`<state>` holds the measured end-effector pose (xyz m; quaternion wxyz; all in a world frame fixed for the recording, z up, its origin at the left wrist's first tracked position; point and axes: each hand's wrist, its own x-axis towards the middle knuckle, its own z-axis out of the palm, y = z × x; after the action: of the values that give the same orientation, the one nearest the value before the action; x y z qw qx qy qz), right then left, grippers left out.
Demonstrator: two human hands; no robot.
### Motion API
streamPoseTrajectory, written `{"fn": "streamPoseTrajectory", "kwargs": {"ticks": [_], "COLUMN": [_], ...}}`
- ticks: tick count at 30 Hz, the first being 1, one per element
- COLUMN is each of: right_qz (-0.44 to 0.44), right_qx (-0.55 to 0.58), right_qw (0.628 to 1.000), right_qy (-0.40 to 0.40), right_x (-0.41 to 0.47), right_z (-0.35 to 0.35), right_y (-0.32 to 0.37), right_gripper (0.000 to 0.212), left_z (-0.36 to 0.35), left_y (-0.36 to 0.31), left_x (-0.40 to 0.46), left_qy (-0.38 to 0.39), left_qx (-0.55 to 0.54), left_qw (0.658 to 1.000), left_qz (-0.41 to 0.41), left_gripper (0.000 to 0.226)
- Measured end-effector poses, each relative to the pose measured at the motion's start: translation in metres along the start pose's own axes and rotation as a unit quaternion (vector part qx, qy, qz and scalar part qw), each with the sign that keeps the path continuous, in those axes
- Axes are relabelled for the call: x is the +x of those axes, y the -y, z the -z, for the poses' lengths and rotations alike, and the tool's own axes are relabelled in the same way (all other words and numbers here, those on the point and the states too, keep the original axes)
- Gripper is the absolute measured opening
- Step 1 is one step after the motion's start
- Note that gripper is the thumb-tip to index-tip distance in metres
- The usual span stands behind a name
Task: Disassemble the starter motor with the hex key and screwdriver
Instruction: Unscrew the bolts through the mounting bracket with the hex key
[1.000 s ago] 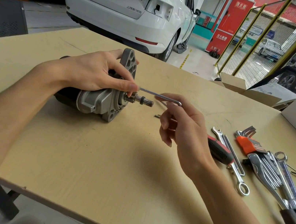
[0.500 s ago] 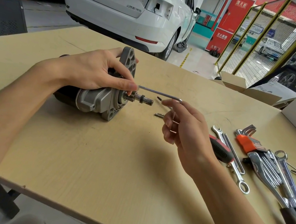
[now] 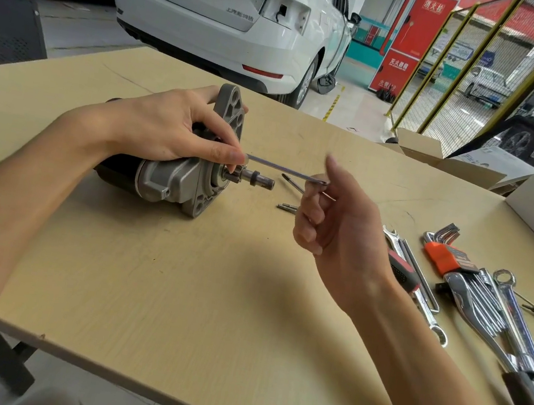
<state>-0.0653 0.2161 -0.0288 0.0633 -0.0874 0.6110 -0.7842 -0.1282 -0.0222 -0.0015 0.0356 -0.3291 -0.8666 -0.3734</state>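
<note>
Here the left hand (image 3: 173,126) grips the starter motor (image 3: 172,177), hiding its top, while the right hand (image 3: 334,226) pinches the hex key (image 3: 281,169), its far tip tucked behind the left thumb.

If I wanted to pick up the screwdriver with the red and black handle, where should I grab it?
Probably by the fat handle of the screwdriver: it lies flat on the table and is thick enough for fingers. Come from above; the wrench lies close beside it, and the right hand hides the shaft.

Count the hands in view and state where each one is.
2. The left hand grips the starter motor on the table; the right hand, to its right, pinches the hex key at its bent end. None seems hidden.
</note>
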Motion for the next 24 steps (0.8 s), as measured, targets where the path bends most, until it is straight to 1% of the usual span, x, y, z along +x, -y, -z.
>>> {"fn": "streamPoseTrajectory", "kwargs": {"ticks": [4,6,7,9,11,15,18,20,22,23,24], "right_qz": [0.035,0.08,0.119,0.194,0.228,0.234,0.215,0.179,0.12,0.092,0.072], "right_qx": [-0.069,-0.124,-0.176,-0.28,-0.324,-0.333,-0.325,-0.278,-0.188,-0.145,-0.118], "right_qw": [0.997,0.989,0.976,0.938,0.915,0.91,0.919,0.943,0.975,0.985,0.99], "right_qy": [-0.004,-0.023,-0.04,-0.065,-0.076,-0.081,-0.062,-0.039,-0.002,0.015,0.026], "right_x": [-0.0042,-0.0061,-0.0066,-0.0064,-0.0063,-0.0056,-0.0064,-0.0073,-0.0067,-0.006,-0.0057], "right_z": [-0.0012,-0.0035,-0.0046,-0.0073,-0.009,-0.0068,-0.006,-0.0065,-0.0056,-0.0046,-0.0032], "right_y": [-0.0002,-0.001,-0.0017,-0.0042,-0.0061,-0.0078,-0.0098,-0.0084,-0.0051,-0.0034,-0.0017], "right_gripper": [0.035,0.033,0.034,0.037,0.037,0.034,0.034,0.046,0.066,0.072,0.072], "left_z": [0.0012,0.0005,0.0003,0.0,0.0003,0.0003,0.0002,0.0001,0.0002,0.0001,0.0], "left_y": [0.0015,0.0016,0.0018,0.0019,0.002,0.0031,0.0034,0.0036,0.0039,0.0041,0.0042], "left_x": [0.0004,0.0007,0.0012,0.0017,0.0014,0.0013,0.0016,0.0016,0.0016,0.0017,0.0017], "left_qy": [0.001,-0.001,-0.003,-0.008,-0.007,0.002,-0.006,-0.01,-0.012,-0.014,-0.015], "left_qx": [-0.004,0.002,0.005,0.012,0.015,0.019,0.011,0.01,0.013,0.013,0.012], "left_qw": [1.0,1.0,1.0,1.0,1.0,1.0,1.0,1.0,1.0,1.0,1.0], "left_qz": [0.004,0.007,0.009,0.009,0.008,0.012,0.014,0.013,0.016,0.018,0.019], "left_gripper": [0.02,0.019,0.018,0.019,0.018,0.02,0.024,0.024,0.022,0.022,0.022]}}
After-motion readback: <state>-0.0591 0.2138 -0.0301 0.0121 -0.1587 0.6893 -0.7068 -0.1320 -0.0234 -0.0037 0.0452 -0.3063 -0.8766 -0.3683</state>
